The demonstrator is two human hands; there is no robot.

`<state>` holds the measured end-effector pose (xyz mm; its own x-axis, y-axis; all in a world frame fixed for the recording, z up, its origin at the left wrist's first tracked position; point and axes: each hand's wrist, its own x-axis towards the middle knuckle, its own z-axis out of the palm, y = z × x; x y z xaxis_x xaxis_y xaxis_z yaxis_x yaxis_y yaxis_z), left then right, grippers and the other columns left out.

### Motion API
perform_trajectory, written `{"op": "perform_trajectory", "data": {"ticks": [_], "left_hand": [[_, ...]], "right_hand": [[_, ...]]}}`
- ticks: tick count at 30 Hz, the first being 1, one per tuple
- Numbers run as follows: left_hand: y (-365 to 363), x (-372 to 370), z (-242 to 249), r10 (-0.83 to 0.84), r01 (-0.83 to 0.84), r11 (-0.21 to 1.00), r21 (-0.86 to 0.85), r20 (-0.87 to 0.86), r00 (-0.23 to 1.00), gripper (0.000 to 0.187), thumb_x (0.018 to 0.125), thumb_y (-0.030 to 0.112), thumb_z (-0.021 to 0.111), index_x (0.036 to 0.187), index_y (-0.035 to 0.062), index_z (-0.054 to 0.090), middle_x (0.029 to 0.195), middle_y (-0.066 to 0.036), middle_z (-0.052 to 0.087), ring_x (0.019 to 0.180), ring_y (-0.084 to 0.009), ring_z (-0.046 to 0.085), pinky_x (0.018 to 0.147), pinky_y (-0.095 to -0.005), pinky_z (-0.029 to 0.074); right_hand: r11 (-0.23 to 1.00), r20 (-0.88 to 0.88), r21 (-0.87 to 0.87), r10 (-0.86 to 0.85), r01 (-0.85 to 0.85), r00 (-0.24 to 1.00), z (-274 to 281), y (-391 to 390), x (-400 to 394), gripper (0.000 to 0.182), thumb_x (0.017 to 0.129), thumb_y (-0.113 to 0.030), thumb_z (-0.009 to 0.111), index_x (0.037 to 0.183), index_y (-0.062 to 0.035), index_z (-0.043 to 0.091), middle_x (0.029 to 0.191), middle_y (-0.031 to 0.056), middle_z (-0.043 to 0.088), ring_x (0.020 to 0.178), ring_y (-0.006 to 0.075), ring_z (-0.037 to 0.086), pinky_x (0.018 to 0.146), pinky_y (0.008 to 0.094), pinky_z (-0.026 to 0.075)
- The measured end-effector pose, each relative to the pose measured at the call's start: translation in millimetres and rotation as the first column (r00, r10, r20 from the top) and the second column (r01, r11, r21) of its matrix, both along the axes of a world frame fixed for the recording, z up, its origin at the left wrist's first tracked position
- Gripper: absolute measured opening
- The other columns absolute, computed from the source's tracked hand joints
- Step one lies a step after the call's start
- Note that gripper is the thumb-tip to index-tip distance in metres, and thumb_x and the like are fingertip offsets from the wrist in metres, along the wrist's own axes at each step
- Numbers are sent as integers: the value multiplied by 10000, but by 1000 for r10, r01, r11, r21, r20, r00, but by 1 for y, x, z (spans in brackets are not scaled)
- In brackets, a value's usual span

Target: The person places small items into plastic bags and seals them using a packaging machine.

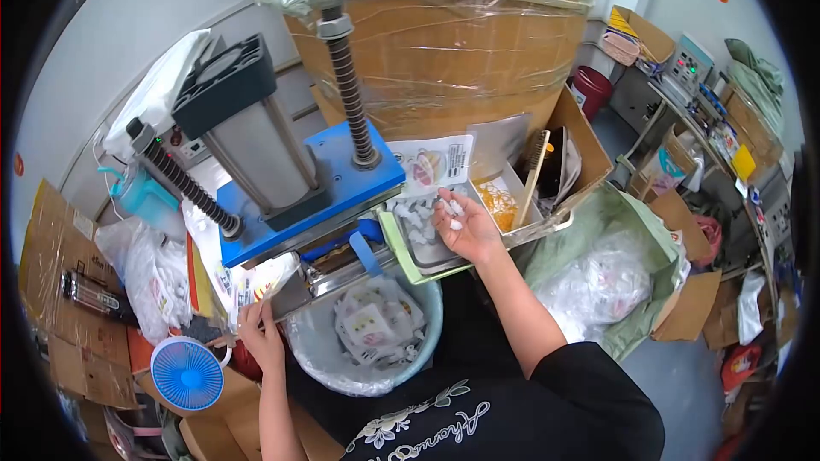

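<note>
Right hand [465,226] palm up, fingers curled loosely around a few small white lumpy pieces [453,207]; more of the same lie just past the fingertips in a shallow metal tray [408,249], too many to count. Left hand [260,331] pinches one flat glossy printed pouch [266,280] at its lower edge, pouch standing above the fingers against the blue metal press [299,179]. Below both hands: one round bin [427,312] with crinkled clear liner, holding several pouches.

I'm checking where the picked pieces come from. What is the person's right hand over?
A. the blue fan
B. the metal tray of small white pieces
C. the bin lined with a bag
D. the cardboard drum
B: the right hand holds small white pieces over the metal tray, while the left hand holds a printed pouch at the press.
</note>
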<state>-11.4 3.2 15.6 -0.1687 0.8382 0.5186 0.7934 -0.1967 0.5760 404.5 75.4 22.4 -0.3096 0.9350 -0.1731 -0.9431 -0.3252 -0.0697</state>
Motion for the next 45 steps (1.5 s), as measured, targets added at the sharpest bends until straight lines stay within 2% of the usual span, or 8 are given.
{"op": "perform_trajectory", "data": {"ticks": [8,11,19,29,34,35,38,45], "left_hand": [[-38,46,13,-141,174,984,-43,417,898,173,949,106,565,976,-54,624,867,-40,646,739,-97,552,682,-233,445],[-48,70,29,-114,368,915,-167,767,632,187,907,107,641,1002,-51,672,917,-49,694,781,-76,602,706,-222,464],[-48,104,-27,-41,393,874,-286,763,645,160,857,99,707,769,-23,653,695,44,573,617,-25,448,556,-193,359],[-62,82,-43,-82,417,853,-314,708,701,179,837,86,700,747,-54,636,649,7,526,618,-56,433,559,-240,351],[-64,84,-37,-155,435,812,-389,574,804,227,842,182,708,772,-32,679,608,-21,590,591,-63,492,530,-262,393],[-61,87,-35,-152,445,810,-382,596,788,245,849,204,708,773,-28,684,622,-19,612,603,-56,504,538,-254,404],[-51,90,-35,-90,432,798,-421,624,776,274,863,229,702,764,-26,691,650,-7,636,615,-49,513,546,-252,412],[-15,107,-2,157,492,795,-356,903,400,279,902,224,663,960,-49,673,853,-88,691,731,-118,641,619,-265,503]], "right_hand": [[998,8,57,-10,9,1000,-2,-1,2,492,906,-36,530,1384,-105,435,1038,117,571,774,161,542,591,209,500],[986,112,159,25,-43,993,-1,-9,2,507,911,-43,541,1399,-114,421,1080,109,578,681,100,509,506,170,441],[916,806,240,-2,-323,592,41,-45,-69,208,938,-150,574,1122,-100,489,1171,102,647,453,29,425,388,158,303],[687,961,191,17,-701,278,27,-59,-110,158,905,-164,581,1000,-76,490,990,85,674,478,99,557,386,209,373],[595,933,350,-294,-723,210,-2,-52,-112,181,872,-110,583,1046,-61,574,937,75,647,667,122,619,444,257,503],[645,990,143,-81,-750,118,37,-58,-107,210,876,-103,579,1083,-66,569,939,62,647,679,115,615,458,258,511],[781,985,173,-140,-600,101,46,-57,-104,465,898,-145,593,1341,-127,453,1147,72,644,514,76,570,412,187,419],[932,897,270,-152,-241,416,45,-30,-55,300,927,-121,575,1213,-34,549,1172,137,633,505,53,505,415,178,377]]}}
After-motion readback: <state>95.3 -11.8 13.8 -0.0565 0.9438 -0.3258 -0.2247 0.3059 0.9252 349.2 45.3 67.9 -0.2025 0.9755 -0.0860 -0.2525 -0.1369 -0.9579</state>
